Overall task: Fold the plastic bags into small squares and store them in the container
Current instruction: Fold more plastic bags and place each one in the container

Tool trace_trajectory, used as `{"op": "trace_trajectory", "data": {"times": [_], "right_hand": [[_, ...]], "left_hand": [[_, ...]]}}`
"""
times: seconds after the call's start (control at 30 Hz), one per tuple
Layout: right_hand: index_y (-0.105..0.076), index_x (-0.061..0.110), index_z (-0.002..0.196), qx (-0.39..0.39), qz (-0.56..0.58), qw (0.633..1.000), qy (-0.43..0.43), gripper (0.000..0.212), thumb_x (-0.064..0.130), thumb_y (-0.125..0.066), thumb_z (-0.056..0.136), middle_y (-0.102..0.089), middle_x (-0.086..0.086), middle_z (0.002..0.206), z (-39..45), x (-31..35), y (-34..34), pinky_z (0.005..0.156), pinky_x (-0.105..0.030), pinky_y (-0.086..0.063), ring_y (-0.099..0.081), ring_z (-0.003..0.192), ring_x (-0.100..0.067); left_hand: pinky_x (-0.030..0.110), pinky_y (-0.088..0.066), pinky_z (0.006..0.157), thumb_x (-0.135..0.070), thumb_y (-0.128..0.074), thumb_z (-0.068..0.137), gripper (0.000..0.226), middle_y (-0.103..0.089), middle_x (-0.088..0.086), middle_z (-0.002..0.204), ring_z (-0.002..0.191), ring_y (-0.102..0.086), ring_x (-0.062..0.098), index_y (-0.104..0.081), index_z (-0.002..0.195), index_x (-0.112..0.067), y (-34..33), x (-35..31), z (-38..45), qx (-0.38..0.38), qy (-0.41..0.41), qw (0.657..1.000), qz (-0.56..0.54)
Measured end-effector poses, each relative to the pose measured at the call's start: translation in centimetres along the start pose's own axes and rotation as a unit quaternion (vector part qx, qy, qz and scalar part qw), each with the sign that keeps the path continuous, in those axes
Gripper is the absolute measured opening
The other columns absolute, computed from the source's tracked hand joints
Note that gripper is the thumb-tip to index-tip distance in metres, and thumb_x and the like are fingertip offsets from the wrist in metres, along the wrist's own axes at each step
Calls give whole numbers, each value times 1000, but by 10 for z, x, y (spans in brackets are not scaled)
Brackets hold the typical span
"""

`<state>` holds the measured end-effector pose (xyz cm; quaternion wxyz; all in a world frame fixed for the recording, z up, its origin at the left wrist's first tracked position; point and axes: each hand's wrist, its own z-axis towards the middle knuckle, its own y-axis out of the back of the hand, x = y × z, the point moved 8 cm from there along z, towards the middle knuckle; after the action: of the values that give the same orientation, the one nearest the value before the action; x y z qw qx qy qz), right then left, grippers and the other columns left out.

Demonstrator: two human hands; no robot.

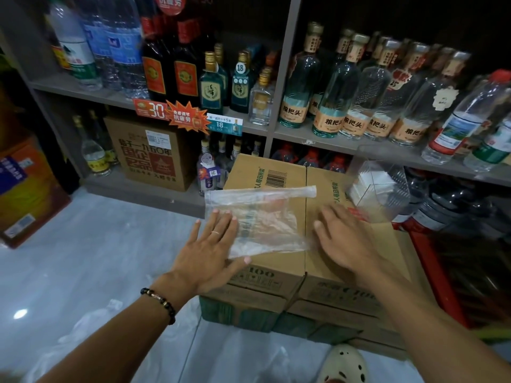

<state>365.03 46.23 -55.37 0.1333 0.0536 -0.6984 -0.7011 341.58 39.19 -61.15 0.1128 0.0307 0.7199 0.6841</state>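
A clear plastic bag (262, 217) lies flat on top of a brown cardboard box (279, 172), its far edge folded into a narrow strip. My left hand (210, 250) presses the bag's left side with straight, spread fingers. My right hand (343, 239) lies flat on the box at the bag's right edge, fingers straight. A clear plastic container (378, 186) with white folded material inside stands at the box's far right corner.
The box sits on a stack of others (276, 313) on a grey tiled floor (96, 258). Shelves of bottles (345, 92) rise behind. A red crate (431, 261) of bottles stands to the right. Loose plastic bags (83, 333) lie on the floor at left.
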Motion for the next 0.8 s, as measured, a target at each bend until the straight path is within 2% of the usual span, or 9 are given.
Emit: {"op": "trace_trajectory", "data": {"times": [0.1,0.23,0.4,0.47,0.53,0.6,0.7,0.77,0.8], "right_hand": [[-26,17,154,-3,36,995,88,51,38,-26,107,-15,-6,164,22,68,1,121,-39,-9,-11,152,-22],[-10,19,158,65,26,979,189,58,42,-22,107,2,-4,167,39,145,-36,121,-41,2,5,153,-18],[-1,25,159,126,-4,978,165,61,52,-13,105,11,1,166,58,119,-68,122,-43,7,13,152,-16],[0,23,158,117,-11,986,116,62,52,-11,105,10,-1,166,64,85,-64,121,-45,7,11,152,-19],[-2,20,159,102,2,993,62,63,51,-11,105,8,-4,166,65,56,-56,121,-44,6,9,152,-19],[-9,19,158,79,15,996,41,62,49,-16,105,2,-5,167,60,44,-45,122,-43,1,3,153,-19],[-24,17,156,53,38,996,64,59,45,-33,105,-13,-4,166,43,51,-21,122,-42,-14,-13,151,-21],[-33,19,152,61,54,993,90,53,41,-40,104,-23,-3,163,28,63,-7,119,-40,-22,-26,147,-22],[-37,21,150,69,60,991,101,51,40,-43,104,-28,-2,161,20,69,-3,117,-39,-25,-31,144,-21]], "left_hand": [[44,13,116,-88,-3,72,113,19,6,160,145,26,26,11,154,-11,1,3,-2,0,-8,999,31],[46,-3,122,-81,17,72,109,7,13,163,147,16,25,9,153,-8,-8,8,-2,17,-43,997,55],[51,-26,117,-71,15,87,101,-10,21,160,149,-7,34,-10,153,0,-7,12,-4,-7,-80,996,38],[51,-32,113,-66,4,94,93,-21,23,157,147,-17,36,-21,151,3,-3,10,-4,-29,-90,995,40],[47,-17,117,-66,-2,94,88,-13,21,160,148,-7,35,-14,154,-3,-4,10,-4,-31,-98,994,27],[45,-9,116,-62,-21,95,77,-13,17,161,149,-6,32,-14,154,-13,4,11,-7,-58,-103,993,9],[51,-28,112,-46,-55,90,57,-41,11,151,141,-34,31,-41,141,-22,20,12,-15,-126,-131,983,-10],[51,-44,103,-40,-51,92,36,-61,6,132,126,-54,28,-63,121,-22,26,10,-21,-155,-157,975,-17],[49,-48,100,-40,-47,93,35,-66,4,124,120,-60,26,-70,113,-23,29,9,-24,-157,-153,975,-31]]}}
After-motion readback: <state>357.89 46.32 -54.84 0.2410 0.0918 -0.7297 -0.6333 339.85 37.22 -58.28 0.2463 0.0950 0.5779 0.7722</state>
